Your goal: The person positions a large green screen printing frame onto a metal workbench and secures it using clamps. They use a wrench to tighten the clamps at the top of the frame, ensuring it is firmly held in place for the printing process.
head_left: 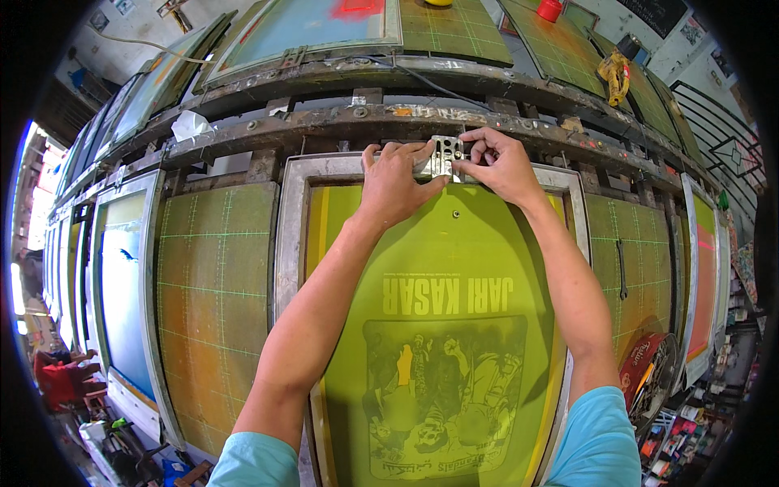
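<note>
At twelve o'clock on the screen frame (pixel 294 211), a perforated metal plate (pixel 447 154) lies long axis twelve-to-six. Left hand (pixel 395 183) at nine and right hand (pixel 505 168) at three, equally near, pinch it.

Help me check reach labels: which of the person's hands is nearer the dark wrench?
Right. The right hand, at the perforated metal plate, is above and left of the dark wrench in view; the left hand, on the plate's other side, is farther left.
</note>
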Demonstrator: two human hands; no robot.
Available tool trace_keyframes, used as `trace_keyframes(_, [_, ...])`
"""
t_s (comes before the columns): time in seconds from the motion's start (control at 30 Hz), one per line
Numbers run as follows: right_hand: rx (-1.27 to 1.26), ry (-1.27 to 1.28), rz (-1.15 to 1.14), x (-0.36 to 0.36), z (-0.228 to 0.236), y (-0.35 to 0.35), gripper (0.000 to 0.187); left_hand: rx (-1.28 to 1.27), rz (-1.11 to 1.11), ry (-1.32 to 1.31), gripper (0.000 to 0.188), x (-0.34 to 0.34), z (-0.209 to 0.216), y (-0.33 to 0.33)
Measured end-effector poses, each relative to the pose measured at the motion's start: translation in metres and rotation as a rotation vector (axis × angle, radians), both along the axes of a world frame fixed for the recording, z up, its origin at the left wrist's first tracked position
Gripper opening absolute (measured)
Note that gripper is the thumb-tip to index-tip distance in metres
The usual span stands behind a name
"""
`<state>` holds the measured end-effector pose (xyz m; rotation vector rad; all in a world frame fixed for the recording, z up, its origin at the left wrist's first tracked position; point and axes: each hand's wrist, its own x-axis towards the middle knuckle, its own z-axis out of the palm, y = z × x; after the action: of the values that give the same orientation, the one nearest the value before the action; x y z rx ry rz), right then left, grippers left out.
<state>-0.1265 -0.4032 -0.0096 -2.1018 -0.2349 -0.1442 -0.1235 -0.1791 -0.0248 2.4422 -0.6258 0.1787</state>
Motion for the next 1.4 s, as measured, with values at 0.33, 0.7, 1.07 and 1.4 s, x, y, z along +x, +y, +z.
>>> trace_keyframes(0.33, [-0.100, -0.099, -0.013, 0.005, -0.006, -0.002, 0.020, 0.013, 0.006, 0.001, 0.067, 0.000, 0.001, -0.001])
trace_keyframes(0.7, [-0.099, -0.044, -0.022, 0.003, -0.005, -0.003, 0.025, -0.002, -0.006, 0.000, 0.067, 0.002, -0.001, -0.001])
trace_keyframes(1.07, [-0.139, -0.092, -0.024, 0.002, -0.002, 0.004, 0.021, 0.025, 0.021, -0.040, 0.067, 0.001, -0.003, 0.000])
trace_keyframes(1.4, [-0.157, -0.031, -0.102, 0.009, -0.012, 0.002, 0.030, -0.020, 0.001, -0.008, 0.067, 0.003, -0.005, 0.000])
